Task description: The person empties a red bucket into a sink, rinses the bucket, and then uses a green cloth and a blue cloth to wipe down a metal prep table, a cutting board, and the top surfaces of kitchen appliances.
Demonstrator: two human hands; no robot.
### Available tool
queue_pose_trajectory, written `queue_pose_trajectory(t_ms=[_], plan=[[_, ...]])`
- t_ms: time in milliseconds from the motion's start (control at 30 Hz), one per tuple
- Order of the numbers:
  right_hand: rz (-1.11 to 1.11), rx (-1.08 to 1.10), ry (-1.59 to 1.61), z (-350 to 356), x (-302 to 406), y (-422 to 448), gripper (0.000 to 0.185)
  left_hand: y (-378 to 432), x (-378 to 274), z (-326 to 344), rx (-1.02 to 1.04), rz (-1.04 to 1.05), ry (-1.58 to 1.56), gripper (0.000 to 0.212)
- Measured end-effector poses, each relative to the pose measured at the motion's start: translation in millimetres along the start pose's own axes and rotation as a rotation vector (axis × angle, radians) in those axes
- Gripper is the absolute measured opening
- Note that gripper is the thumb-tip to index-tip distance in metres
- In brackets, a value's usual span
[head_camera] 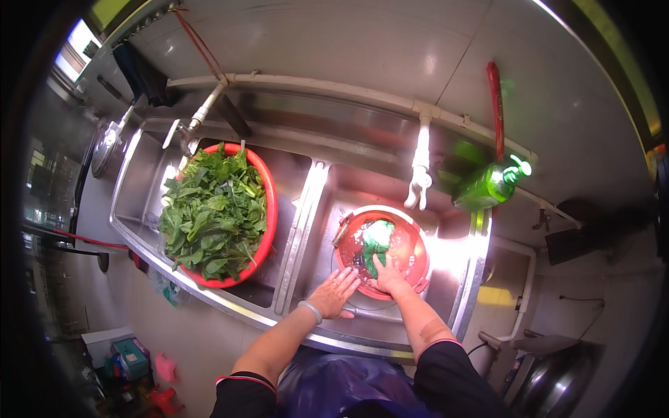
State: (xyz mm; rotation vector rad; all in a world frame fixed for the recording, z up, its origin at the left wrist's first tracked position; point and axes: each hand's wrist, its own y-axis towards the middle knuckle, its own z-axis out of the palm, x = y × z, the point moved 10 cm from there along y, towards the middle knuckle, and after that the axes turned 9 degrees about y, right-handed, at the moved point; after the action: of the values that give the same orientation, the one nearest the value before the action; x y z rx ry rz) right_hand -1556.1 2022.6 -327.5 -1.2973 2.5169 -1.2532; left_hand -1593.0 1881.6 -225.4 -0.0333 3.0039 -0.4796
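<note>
A red plastic bucket holding water stands in the right sink basin. In the water lies a green and whitish item, perhaps a cloth; its kind is unclear. My right hand reaches over the bucket's near rim with spread fingers, the fingertips at the item's lower end; a grip on it cannot be made out. Beside the bucket's near left side is my left hand, fingers extended, holding nothing, with a bracelet at the wrist. A red basin heaped with leafy greens stands in the left sink basin.
A metal divider separates the two sink basins. Above the bucket hangs a white tap, and another tap is behind the greens. A green pump bottle is at the sink's back right corner. Pink and red stools stand on the floor, lower left.
</note>
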Motion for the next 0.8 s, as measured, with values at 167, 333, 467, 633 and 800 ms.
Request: queue_pose_trajectory(t_ms=[167, 333, 467, 633, 800], plan=[[0.056, -0.079, 0.491, 39, -89, 63, 0.039, 59, -7, -33, 0.5, 0.038, -0.501, 0.088], [0.157, -0.066, 1.607, -43, -34, 19, 0.02, 111, 52, 50, -0.271, -0.884, -1.795, 0.053], [-0.222, -0.074, 1.353, -121, 27, -72, 0.022, 162, 10, 55, 0.076, -0.882, -2.542, 0.048], [-0.591, -0.457, 0.847, -164, 79, -125, 0.015, 171, 10, 64, 0.058, -0.683, -2.592, 0.04], [-0.542, -0.875, 0.427, -175, 54, -79, 0.009, 152, 5, 62, -0.409, -0.688, -2.801, 0.033]])
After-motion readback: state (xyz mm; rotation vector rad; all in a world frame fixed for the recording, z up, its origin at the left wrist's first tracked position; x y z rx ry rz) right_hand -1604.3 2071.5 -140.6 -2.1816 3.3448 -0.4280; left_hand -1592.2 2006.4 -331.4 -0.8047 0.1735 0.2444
